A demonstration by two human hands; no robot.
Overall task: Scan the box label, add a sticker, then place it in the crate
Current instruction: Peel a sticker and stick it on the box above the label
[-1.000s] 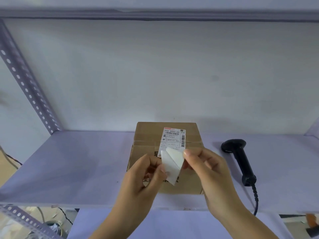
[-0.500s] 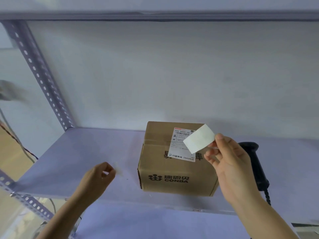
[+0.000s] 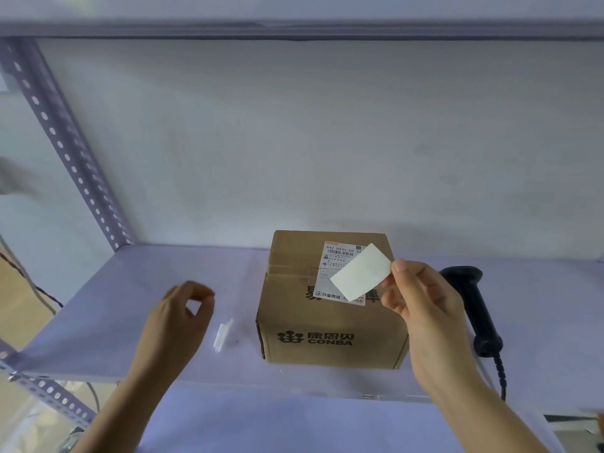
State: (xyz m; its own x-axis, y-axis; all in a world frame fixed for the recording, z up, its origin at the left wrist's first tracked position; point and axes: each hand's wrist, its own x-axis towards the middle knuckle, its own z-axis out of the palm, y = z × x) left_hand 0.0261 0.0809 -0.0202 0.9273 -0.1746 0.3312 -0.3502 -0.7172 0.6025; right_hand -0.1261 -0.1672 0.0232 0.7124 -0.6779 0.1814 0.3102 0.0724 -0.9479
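A brown cardboard box [image 3: 330, 325] marked CONBA stands on the shelf [image 3: 130, 305], with a white shipping label [image 3: 336, 256] running over its top and front. My right hand [image 3: 421, 308] pinches a blank white sticker [image 3: 361, 273] by its right edge and holds it just in front of that label. My left hand [image 3: 178, 318] hovers left of the box, fingers loosely curled, holding nothing. A small white backing strip [image 3: 223, 335] lies on the shelf between my left hand and the box. No crate is in view.
A black handheld scanner [image 3: 474, 308] with a coiled cable lies on the shelf right of the box, behind my right hand. A perforated metal upright [image 3: 65, 142] slants at the left. The wall is close behind the box.
My two hands peeled the sticker apart over the box, then separated. The left hand moved left and let go of the backing strip, which now lies on the shelf. The right hand keeps the sticker.
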